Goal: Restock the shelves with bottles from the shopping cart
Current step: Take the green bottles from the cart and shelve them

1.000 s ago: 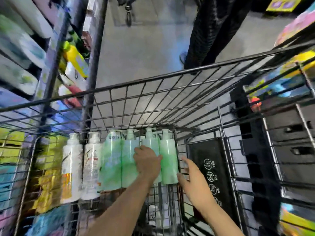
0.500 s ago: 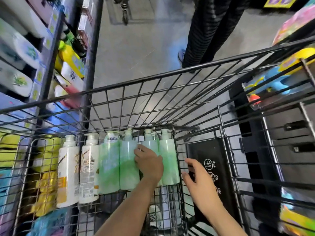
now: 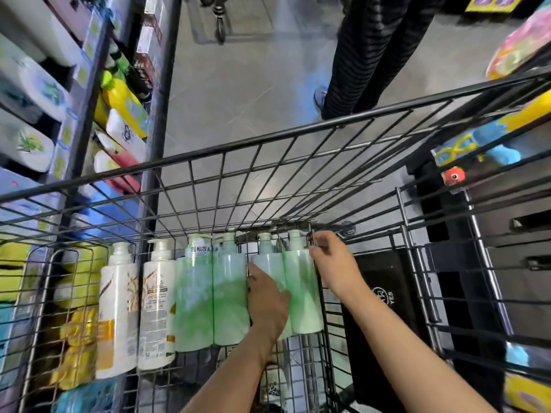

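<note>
A black wire shopping cart fills the view. Several pump bottles stand in a row at its near end: two white ones on the left and several pale green ones to their right. My left hand grips the third green bottle around its body. My right hand reaches the top right of the rightmost green bottle, its fingers curled at the cart wire beside the bottle's shoulder.
Store shelves with yellow, white and red bottles run along the left. A person's legs stand on the grey floor beyond the cart. Colourful toys sit on the right. A black flap hangs inside the cart.
My right hand has moved up and forward from the black flap to the top of the rightmost green bottle. My left hand stays on the third green bottle.
</note>
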